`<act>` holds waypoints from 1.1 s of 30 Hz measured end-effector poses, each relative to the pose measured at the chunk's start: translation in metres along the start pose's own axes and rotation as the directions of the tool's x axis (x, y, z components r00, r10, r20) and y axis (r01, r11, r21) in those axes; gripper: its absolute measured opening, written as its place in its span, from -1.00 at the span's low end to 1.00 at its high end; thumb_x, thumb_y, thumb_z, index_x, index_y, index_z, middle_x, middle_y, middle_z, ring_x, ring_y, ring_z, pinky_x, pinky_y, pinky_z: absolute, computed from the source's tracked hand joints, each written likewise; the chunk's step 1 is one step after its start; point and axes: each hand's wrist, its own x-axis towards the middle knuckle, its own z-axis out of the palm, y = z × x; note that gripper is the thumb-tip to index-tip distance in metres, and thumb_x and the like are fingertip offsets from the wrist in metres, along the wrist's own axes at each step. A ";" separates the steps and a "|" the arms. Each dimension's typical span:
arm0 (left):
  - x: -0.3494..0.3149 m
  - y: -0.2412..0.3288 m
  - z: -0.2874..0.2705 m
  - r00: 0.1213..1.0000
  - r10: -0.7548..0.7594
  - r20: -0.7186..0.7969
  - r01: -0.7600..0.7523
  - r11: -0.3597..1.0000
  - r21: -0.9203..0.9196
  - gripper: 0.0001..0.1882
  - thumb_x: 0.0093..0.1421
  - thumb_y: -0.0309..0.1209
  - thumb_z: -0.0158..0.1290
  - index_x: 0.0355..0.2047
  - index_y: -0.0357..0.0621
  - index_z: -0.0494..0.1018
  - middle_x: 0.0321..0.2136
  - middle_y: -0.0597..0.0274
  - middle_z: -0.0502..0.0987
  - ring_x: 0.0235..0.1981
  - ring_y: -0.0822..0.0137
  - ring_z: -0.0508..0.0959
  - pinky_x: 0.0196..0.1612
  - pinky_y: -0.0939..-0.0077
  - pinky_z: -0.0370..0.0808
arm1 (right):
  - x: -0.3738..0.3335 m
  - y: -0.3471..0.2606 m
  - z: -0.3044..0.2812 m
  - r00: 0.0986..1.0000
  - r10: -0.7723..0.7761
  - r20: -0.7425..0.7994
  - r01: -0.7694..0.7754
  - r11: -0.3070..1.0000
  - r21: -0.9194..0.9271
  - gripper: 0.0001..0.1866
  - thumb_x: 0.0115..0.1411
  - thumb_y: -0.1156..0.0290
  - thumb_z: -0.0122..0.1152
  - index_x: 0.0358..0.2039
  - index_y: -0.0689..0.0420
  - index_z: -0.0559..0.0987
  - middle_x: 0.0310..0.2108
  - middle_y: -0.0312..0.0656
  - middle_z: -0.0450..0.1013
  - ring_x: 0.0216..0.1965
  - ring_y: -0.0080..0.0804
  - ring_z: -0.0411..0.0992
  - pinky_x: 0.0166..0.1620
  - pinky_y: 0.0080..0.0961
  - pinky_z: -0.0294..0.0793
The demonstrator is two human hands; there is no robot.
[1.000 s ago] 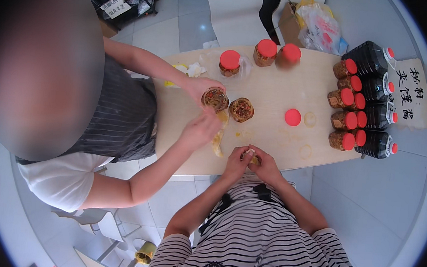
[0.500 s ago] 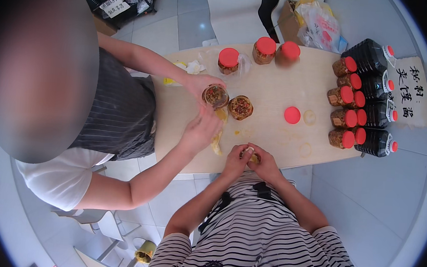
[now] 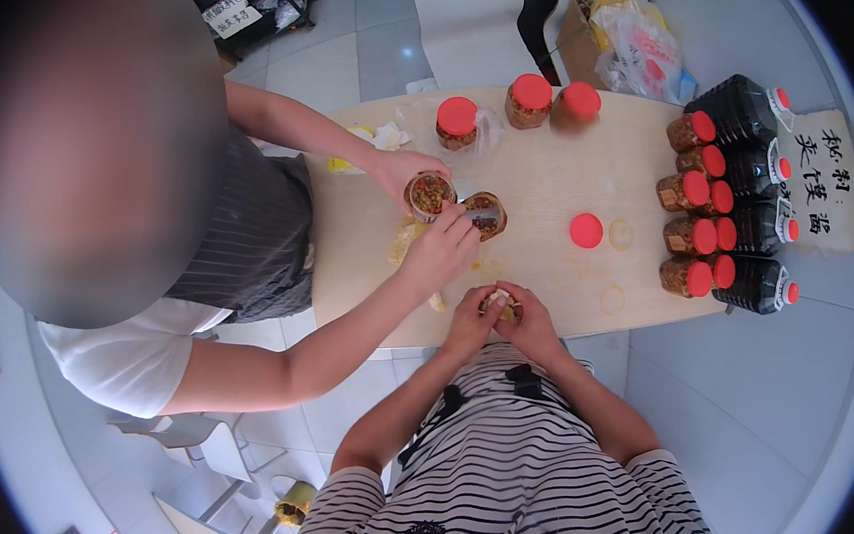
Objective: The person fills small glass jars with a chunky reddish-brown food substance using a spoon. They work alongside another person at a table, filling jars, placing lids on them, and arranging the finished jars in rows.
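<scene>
At the table's near edge, my left hand (image 3: 471, 318) and my right hand (image 3: 532, 327) are closed round the two sides of a small open glass jar (image 3: 514, 312). Something pale, perhaps a tissue, shows at the jar's mouth by my fingers; its kind is unclear. To the left, a co-worker's hand (image 3: 406, 177) holds an open jar of chunky sauce (image 3: 430, 195). The co-worker's other hand (image 3: 441, 246) has a spoon (image 3: 482, 212) over a second open sauce jar (image 3: 487, 230), which stands on the table between us.
On the table (image 3: 564, 177) lies a loose red lid (image 3: 585, 230). Red-lidded jars (image 3: 531, 100) stand at the far edge; several more (image 3: 688, 234) and dark jugs (image 3: 751, 227) line the right end. A crumpled yellow cloth (image 3: 406, 243) lies near the co-worker.
The co-worker's spoon hand has moved right, from the held jar to the standing jar. The yellow cloth is more bunched. My hands stay round the jar, nearly still.
</scene>
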 end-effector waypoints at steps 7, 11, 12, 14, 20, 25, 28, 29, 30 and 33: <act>0.004 -0.023 0.000 1.000 0.002 0.000 -0.002 0.999 0.040 -0.64 0.34 -0.29 0.09 0.03 -0.29 0.46 -0.28 0.29 0.53 -0.30 0.52 0.45 -0.19 0.63 0.43 | 0.004 0.007 0.004 0.999 0.008 0.037 -0.008 1.000 -0.014 -0.40 0.06 0.50 0.35 0.17 0.11 0.45 -0.06 -0.05 0.46 -0.14 -0.37 0.50 -0.06 -0.48 0.52; 0.004 -0.019 -0.001 0.999 -0.037 -0.008 0.037 0.999 0.023 -0.63 0.34 -0.29 0.09 0.04 -0.28 0.46 -0.27 0.29 0.53 -0.29 0.52 0.45 -0.19 0.62 0.43 | 0.006 0.008 0.006 0.999 -0.028 0.021 0.028 0.999 -0.027 -0.40 0.06 0.49 0.35 0.16 0.10 0.46 -0.08 -0.04 0.47 -0.15 -0.34 0.51 -0.06 -0.47 0.52; 0.005 -0.018 -0.001 0.999 -0.051 -0.009 0.051 0.999 0.010 -0.63 0.34 -0.29 0.09 0.04 -0.28 0.46 -0.27 0.29 0.53 -0.29 0.51 0.45 -0.19 0.62 0.43 | 0.006 0.007 0.005 0.999 -0.030 0.017 0.030 0.999 -0.024 -0.41 0.06 0.48 0.35 0.16 0.10 0.46 -0.09 -0.04 0.47 -0.15 -0.34 0.51 -0.06 -0.47 0.52; 0.007 -0.016 -0.002 0.999 -0.039 -0.008 0.039 0.998 0.044 -0.63 0.34 -0.27 0.09 0.03 -0.28 0.47 -0.30 0.27 0.53 -0.31 0.50 0.45 -0.19 0.60 0.44 | 0.008 0.005 0.004 1.000 -0.018 0.025 0.019 1.000 -0.024 -0.41 0.07 0.47 0.35 0.15 0.10 0.46 -0.08 -0.03 0.47 -0.15 -0.33 0.51 -0.07 -0.46 0.53; 0.008 -0.010 -0.004 0.998 -0.050 0.023 0.047 0.993 0.108 -0.61 0.34 -0.22 0.08 0.01 -0.27 0.49 -0.36 0.16 0.58 -0.31 0.37 0.53 -0.18 0.47 0.47 | 0.009 0.002 0.001 0.999 0.000 0.038 0.002 0.999 -0.033 -0.43 0.07 0.45 0.35 0.14 0.10 0.46 -0.09 0.01 0.47 -0.16 -0.29 0.52 -0.09 -0.43 0.54; 0.008 -0.003 -0.004 0.997 -0.057 0.048 0.050 0.989 0.138 -0.60 0.34 -0.22 0.07 0.03 -0.28 0.47 -0.28 0.10 0.60 -0.23 0.30 0.57 -0.14 0.42 0.49 | 0.007 -0.001 0.000 1.000 -0.019 0.020 0.020 0.998 -0.061 -0.42 0.07 0.42 0.36 0.14 0.11 0.46 -0.12 0.03 0.46 -0.16 -0.21 0.52 -0.08 -0.39 0.53; 0.007 -0.005 -0.003 0.996 -0.067 0.053 0.059 0.990 0.127 -0.59 0.34 -0.23 0.07 0.06 -0.28 0.44 -0.23 0.09 0.58 -0.20 0.30 0.56 -0.11 0.41 0.49 | 0.007 0.000 0.000 1.000 -0.027 0.014 0.028 0.997 -0.072 -0.42 0.06 0.41 0.36 0.14 0.12 0.46 -0.13 0.05 0.46 -0.16 -0.17 0.51 -0.06 -0.36 0.52; 0.008 -0.007 -0.003 0.994 -0.080 0.071 0.071 0.989 0.130 -0.59 0.34 -0.23 0.07 0.07 -0.28 0.44 -0.21 0.08 0.58 -0.19 0.30 0.56 -0.11 0.41 0.49 | 0.008 0.002 0.001 1.000 -0.025 0.014 0.026 0.996 -0.081 -0.42 0.06 0.40 0.36 0.14 0.13 0.46 -0.13 0.05 0.46 -0.15 -0.16 0.51 -0.06 -0.35 0.51; 0.009 -0.008 -0.003 0.992 -0.094 0.087 0.082 0.988 0.133 -0.58 0.34 -0.24 0.07 0.07 -0.29 0.43 -0.19 0.08 0.57 -0.18 0.30 0.56 -0.10 0.41 0.49 | 0.007 0.003 0.001 1.000 -0.025 0.015 0.026 0.996 -0.090 -0.41 0.06 0.40 0.36 0.14 0.13 0.46 -0.13 0.05 0.46 -0.15 -0.15 0.50 -0.06 -0.34 0.51; 0.007 -0.013 0.001 0.999 -0.028 0.033 0.025 0.994 0.107 -0.53 0.31 -0.14 0.09 0.06 -0.25 0.45 -0.22 -0.08 0.61 -0.21 0.09 0.61 -0.13 0.26 0.49 | 0.006 0.003 -0.001 1.000 -0.005 0.018 0.006 0.996 -0.089 -0.41 0.05 0.39 0.36 0.14 0.14 0.45 -0.13 0.07 0.46 -0.13 -0.09 0.50 -0.05 -0.30 0.51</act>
